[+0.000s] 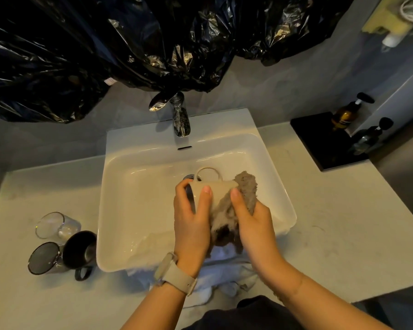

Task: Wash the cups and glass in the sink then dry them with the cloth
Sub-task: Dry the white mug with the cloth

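Over the white sink (pixel 134 206) I hold a cream mug (pixel 218 189) on its side, handle up. My left hand (pixel 192 217) grips its rim end, fingers inside the mouth and thumb on the wall. My right hand (pixel 250 220) grips a grey-brown cloth (pixel 224 215) wrapped round the mug's base end. On the counter to the left lie a clear glass (pixel 55 226), a smoky dark glass (pixel 43 258) and a black mug (pixel 80 248), all on their sides.
A chrome tap (pixel 180 120) stands at the sink's back; no water visibly runs. Black plastic sheeting (pixel 129 44) hangs above. A black tray (pixel 324 141) with pump bottles sits at right. White cloth (pixel 224 272) lies at the sink's front edge.
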Demonstrator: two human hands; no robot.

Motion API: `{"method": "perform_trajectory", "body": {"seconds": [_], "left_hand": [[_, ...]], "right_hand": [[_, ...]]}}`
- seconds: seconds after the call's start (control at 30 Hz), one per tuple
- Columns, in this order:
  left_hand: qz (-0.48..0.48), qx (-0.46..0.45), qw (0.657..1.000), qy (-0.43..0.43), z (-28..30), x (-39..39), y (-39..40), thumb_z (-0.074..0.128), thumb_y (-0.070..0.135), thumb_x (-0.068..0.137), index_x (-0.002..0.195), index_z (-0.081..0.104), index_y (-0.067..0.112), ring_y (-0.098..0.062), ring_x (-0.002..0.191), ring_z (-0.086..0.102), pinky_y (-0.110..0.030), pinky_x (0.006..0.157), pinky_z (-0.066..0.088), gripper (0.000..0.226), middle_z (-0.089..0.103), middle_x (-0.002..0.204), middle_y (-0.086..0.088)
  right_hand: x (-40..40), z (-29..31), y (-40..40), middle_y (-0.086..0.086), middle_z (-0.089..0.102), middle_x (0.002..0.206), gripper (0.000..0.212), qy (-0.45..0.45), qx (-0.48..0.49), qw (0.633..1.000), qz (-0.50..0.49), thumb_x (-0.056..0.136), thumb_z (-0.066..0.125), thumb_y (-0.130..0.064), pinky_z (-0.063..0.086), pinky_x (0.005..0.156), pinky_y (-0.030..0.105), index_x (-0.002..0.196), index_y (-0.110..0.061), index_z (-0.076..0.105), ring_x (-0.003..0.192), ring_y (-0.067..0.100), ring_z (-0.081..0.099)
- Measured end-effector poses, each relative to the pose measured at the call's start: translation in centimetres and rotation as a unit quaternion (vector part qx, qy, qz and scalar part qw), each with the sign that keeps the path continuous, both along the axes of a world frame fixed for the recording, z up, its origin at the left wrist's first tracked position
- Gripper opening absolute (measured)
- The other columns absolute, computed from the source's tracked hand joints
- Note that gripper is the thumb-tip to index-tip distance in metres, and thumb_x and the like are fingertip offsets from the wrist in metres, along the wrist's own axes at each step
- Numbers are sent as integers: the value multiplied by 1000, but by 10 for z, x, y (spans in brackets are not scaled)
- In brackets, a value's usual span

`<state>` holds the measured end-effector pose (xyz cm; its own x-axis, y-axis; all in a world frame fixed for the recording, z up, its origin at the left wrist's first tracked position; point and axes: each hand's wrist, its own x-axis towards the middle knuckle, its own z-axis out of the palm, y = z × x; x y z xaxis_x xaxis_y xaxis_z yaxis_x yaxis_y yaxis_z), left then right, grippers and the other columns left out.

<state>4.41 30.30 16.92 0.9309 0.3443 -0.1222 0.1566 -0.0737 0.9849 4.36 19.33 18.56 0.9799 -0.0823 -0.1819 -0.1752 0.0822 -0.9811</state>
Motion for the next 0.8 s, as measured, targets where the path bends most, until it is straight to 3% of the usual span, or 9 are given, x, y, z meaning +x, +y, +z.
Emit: {"method": "perform_trajectory", "body": {"seconds": [0.07,0.13,0.2,0.3,0.47,0.57,0.67,0.73,0.8], "left_hand": [[9,-64,998,25,4,3,3,56,64,82,113,51,36,-31,104,64,-54,84,56,42,63,114,-6],[-1,-101,994,41,6,3,4,58,57,86,114,50,31,-27,101,63,-41,74,58,40,61,113,-2],[-5,-138,989,53,10,0,3,56,56,85,117,49,27,-22,95,64,-31,67,58,44,62,112,-3],[8,-164,985,55,16,-2,1,57,59,84,119,48,26,-18,91,64,-30,65,58,49,62,112,-5],[64,-258,958,106,19,4,1,47,47,98,123,53,19,-26,90,62,-29,52,53,38,62,112,-16],[76,-346,924,145,22,3,0,46,46,98,116,60,19,-25,80,65,-30,56,53,35,69,96,-12],[59,-397,904,144,22,2,-1,46,46,98,111,66,17,-23,78,69,-34,65,55,37,75,88,-10],[64,-384,912,129,22,4,1,46,45,98,111,66,18,-24,80,69,-36,70,53,36,75,90,-11],[75,-367,920,117,24,7,5,46,45,99,110,65,20,-25,82,68,-37,69,52,33,73,95,-12]], "right_hand": [[-13,-2,-2,-25,72,84,16,-44,-12,999,9,94,58,-16,46,72,5,92,-31,64,86,-7,66],[-16,-3,-5,-32,69,86,23,-59,-2,998,18,91,60,-10,45,73,3,96,-33,61,88,-13,63],[-7,-1,-10,-31,70,86,19,-57,16,997,53,86,63,-17,45,73,4,98,-31,60,88,-12,63],[5,1,-15,-30,70,82,21,-54,3,993,106,76,63,-32,46,72,5,97,-31,60,84,-12,64],[-6,-8,-12,-14,73,77,11,-132,-41,990,-23,75,73,-27,49,71,11,86,-27,70,77,-3,67],[-2,-9,-12,-6,73,93,18,-218,-108,970,-10,81,75,-28,51,83,18,98,-23,70,92,6,67],[12,-1,-11,-11,66,105,39,-222,-166,958,67,81,72,-34,46,90,13,114,-13,66,102,-1,62],[17,-1,-10,-10,65,104,45,-200,-200,955,93,82,73,-37,45,88,11,116,-9,65,98,-1,61],[15,-5,-10,-7,67,92,37,-237,-245,938,60,83,72,-37,50,78,16,102,-6,69,85,4,62]]}}
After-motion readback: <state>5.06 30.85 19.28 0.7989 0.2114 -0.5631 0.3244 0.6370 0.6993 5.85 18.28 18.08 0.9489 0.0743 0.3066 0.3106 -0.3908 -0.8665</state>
